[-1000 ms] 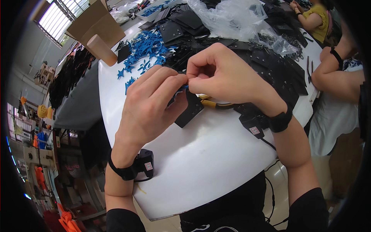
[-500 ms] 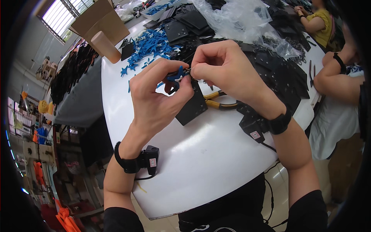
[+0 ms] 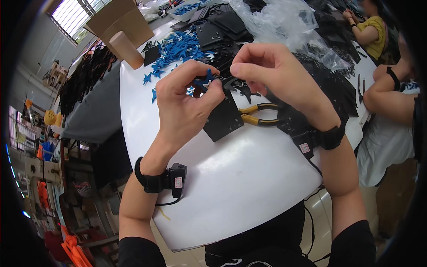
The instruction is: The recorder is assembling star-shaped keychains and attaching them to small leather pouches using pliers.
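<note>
Surface (image 3: 249,178): white, curved-edged, beneath left fingers (image 3: 201,66) and right fingers (image 3: 251,71). Left to right: barred window (image 3: 73,20), far beyond left fingers; cardboard box (image 3: 133,20), nearer; blue star-shaped pieces (image 3: 180,46), heaped just past them; left hand (image 3: 178,102), fingers clamped on one blue-and-white star (image 3: 206,82); yellow-handled pliers (image 3: 253,120), below right fingers; right hand (image 3: 280,75), fingers curled, grip cannot be told; black panels (image 3: 344,91), rightward of these.

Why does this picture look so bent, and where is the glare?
Head view: wide fisheye lens bends straight edges toward the rim; head view: pale glare on the glossy white tabletop, below the flat black rectangular piece; head view: bright barred window, upper left, washed nearly white.
</note>
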Available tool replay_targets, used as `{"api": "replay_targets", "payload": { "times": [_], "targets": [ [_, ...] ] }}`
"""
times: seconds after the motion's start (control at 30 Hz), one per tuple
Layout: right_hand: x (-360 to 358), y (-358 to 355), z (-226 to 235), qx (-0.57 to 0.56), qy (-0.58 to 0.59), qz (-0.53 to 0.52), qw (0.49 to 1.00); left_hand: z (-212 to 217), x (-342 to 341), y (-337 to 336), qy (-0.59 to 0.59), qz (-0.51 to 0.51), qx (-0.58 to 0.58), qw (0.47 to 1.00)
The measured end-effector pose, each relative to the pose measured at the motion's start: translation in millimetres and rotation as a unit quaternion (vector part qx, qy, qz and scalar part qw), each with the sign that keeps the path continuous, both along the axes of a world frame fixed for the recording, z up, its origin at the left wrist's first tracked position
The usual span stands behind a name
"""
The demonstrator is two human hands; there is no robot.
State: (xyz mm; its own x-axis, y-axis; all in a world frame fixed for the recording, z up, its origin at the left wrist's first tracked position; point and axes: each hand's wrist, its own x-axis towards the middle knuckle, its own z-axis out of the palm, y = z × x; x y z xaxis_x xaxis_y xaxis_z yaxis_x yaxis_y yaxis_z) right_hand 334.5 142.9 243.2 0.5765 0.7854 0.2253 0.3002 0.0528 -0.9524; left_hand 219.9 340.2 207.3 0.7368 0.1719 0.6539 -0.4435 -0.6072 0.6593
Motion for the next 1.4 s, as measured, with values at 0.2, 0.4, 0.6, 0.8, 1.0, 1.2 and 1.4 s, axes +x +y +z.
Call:
{"api": "replay_targets", "payload": {
  "times": [0.2, 0.4, 0.6, 0.8, 1.0, 1.2, 1.4],
  "targets": [
    [11, -18, -1, -0.254, -0.276, 0.018, 0.927, 10, -2, 10, 0.013, -0.007, -0.075, 0.997],
    [-10, -10, -25, -0.389, -0.391, 0.038, 0.833, 20, -5, 24, -0.080, -0.078, -0.047, 0.993],
    [5, -4, -10, -0.335, -0.293, -0.015, 0.895, 25, -8, 31, -0.134, -0.057, 0.042, 0.988],
    [41, -14, -14, -0.045, 0.088, -0.033, 0.995, 26, -7, 31, -0.180, -0.013, 0.040, 0.983],
    [16, -2, -13, 0.047, 0.212, 0.116, 0.969, 23, -4, 40, -0.192, -0.007, 0.076, 0.978],
    [-22, 14, -15, 0.102, -0.122, -0.003, 0.987, 21, -4, 51, -0.182, -0.037, 0.015, 0.982],
    [-29, 24, -29, 0.085, -0.388, -0.160, 0.903, 24, -4, 53, -0.227, 0.026, 0.107, 0.968]
  ]
}}
